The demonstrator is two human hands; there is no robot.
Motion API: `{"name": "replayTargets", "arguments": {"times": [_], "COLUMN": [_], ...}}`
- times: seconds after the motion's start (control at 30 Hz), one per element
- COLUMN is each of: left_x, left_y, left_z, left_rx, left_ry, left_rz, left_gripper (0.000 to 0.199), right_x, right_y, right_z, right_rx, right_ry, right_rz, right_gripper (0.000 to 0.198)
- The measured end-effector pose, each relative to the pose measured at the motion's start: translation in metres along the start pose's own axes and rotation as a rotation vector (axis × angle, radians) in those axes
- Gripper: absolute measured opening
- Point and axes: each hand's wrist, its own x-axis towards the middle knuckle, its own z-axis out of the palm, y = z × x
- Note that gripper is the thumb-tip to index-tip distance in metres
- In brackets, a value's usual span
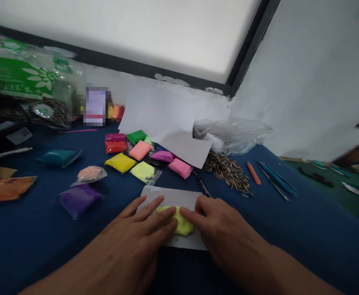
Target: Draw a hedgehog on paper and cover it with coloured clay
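Note:
A flattened lump of yellow-green modelling clay (184, 227) lies on a sheet of white paper (170, 194) in front of me. My left hand (142, 223) is open, spread palm down over the paper's left part, with fingertips on the clay. From the other side, one digit of my right hand (219, 221) presses the clay's upper edge. The other fingers of that hand are curled at the paper's right edge, and what they grip, if anything, is hidden. Beyond the paper lies an opened pack of yellow-green clay (142, 171).
Several coloured clay packs, including a yellow one (120, 162) and a purple one (79, 200), lie on the blue table (105, 266). Right of them are a pen (201, 183), sunflower seeds (227, 172), an orange tool (253, 173) and blue tools (277, 179). White sheets (161, 106) lean behind.

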Motion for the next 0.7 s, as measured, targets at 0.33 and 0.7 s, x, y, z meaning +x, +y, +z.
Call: {"name": "replayTargets", "arguments": {"times": [0.33, 0.7], "left_x": [-0.007, -0.002], "left_y": [-0.013, -0.024], "left_z": [0.003, 0.003], "left_rx": [-0.029, -0.108], "left_ry": [0.116, 0.13], "left_rz": [-0.012, -0.128], "left_gripper": [0.065, 0.048], "right_x": [0.0, 0.009], "right_y": [0.0, 0.017], "right_z": [0.0, 0.004], "right_rx": [0.284, -0.054], "right_ry": [0.276, 0.059], "right_rz": [-0.072, 0.097], "right_gripper": [0.022, 0.051]}}
